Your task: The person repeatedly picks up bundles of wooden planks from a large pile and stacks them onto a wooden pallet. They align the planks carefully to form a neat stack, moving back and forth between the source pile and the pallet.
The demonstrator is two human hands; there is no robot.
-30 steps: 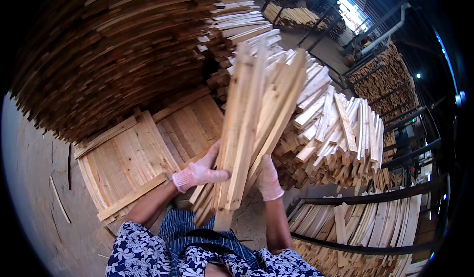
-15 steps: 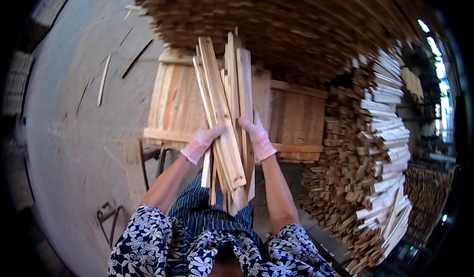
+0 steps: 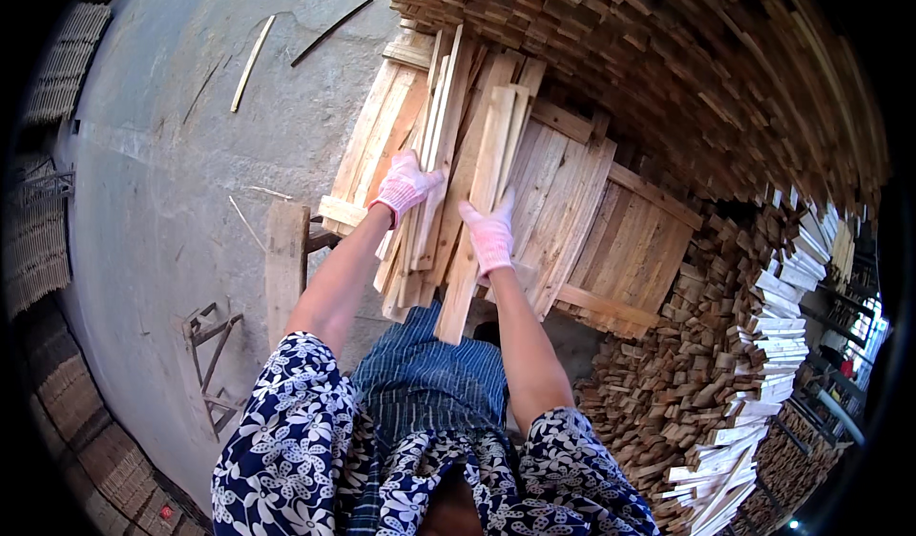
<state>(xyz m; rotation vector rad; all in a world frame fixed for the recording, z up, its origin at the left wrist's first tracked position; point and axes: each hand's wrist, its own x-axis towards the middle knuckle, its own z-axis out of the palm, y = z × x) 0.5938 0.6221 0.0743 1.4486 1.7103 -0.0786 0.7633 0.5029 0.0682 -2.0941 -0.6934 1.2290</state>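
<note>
Gloved left hand grips the left sticks; gloved right hand, apart from it, grips the right sticks; both bunches are over wooden panels; contact beneath cannot be determined.

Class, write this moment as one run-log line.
left hand in pinkish-white glove: grips long pale wooden slats | right hand in matching glove: grips slats | behind slats: flat light-brown wooden panels | beyond: tall brown timber stack

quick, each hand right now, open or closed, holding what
Left hand: closed, holding the left-side wooden slats, thumb over them.
Right hand: closed, holding the right-side wooden slats, thumb over them.
</note>
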